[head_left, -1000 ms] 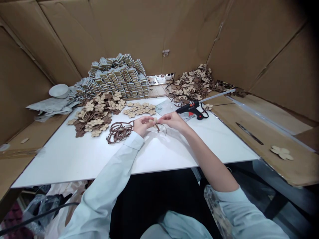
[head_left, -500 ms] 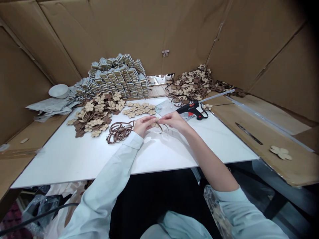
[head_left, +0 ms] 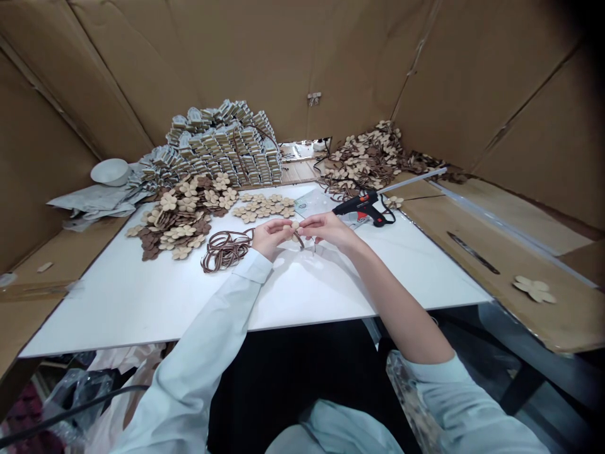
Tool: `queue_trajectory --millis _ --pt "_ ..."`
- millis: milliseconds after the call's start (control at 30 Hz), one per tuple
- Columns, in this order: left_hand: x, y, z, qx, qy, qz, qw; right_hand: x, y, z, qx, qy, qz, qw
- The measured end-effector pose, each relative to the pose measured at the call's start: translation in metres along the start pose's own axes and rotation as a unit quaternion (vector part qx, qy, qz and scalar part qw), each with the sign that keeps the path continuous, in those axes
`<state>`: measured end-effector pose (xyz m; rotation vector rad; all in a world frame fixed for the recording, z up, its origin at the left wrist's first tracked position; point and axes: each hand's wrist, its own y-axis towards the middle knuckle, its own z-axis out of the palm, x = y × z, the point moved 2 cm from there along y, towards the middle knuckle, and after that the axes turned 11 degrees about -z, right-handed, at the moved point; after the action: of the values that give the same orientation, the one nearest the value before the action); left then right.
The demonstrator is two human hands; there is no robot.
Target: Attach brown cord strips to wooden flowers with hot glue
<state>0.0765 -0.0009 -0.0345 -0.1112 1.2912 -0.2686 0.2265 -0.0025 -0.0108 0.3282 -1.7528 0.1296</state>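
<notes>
Between my two hands, above the white board (head_left: 302, 290), is a small beige flower cutout (head_left: 295, 226) with a brown cord (head_left: 299, 239) hanging from it. My left hand (head_left: 271, 237) is closed, its thumb and fingers pinching the flower from the left. From the other side my right hand (head_left: 327, 228) pinches at the flower and cord, fingers closed; exactly which part it grips is partly hidden. A coil of brown cords (head_left: 227, 251) lies just left of my left hand. Behind my hands sit several beige flowers (head_left: 265, 207) laid close together.
A black glue gun (head_left: 362, 207) with a glue stick rests right of my hands. Mixed brown and beige flowers (head_left: 182, 217) are heaped at left, with stacked wrapped pieces (head_left: 222, 145) behind. More flowers with cords (head_left: 366, 157) pile up at back right. Cardboard walls (head_left: 246, 57) enclose the board.
My right hand has shifted slightly left, closer to my left hand, and its fingers have curled in more. Less of the hanging cord shows, and the flower is still held.
</notes>
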Motion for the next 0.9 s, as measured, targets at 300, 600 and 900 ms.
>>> queue_trajectory --millis 300,600,900 --pt "0.000 0.002 -0.004 0.016 0.041 0.010 0.999 -0.001 0.001 0.000 -0.009 0.057 -0.015 0.998" --pt "-0.002 -0.002 0.002 0.044 0.010 -0.024 0.999 0.003 0.000 0.001 -0.024 0.049 -0.019 0.998" --pt "0.001 -0.003 0.005 0.027 -0.017 -0.050 0.998 0.005 -0.001 0.002 -0.052 0.067 -0.004 0.996"
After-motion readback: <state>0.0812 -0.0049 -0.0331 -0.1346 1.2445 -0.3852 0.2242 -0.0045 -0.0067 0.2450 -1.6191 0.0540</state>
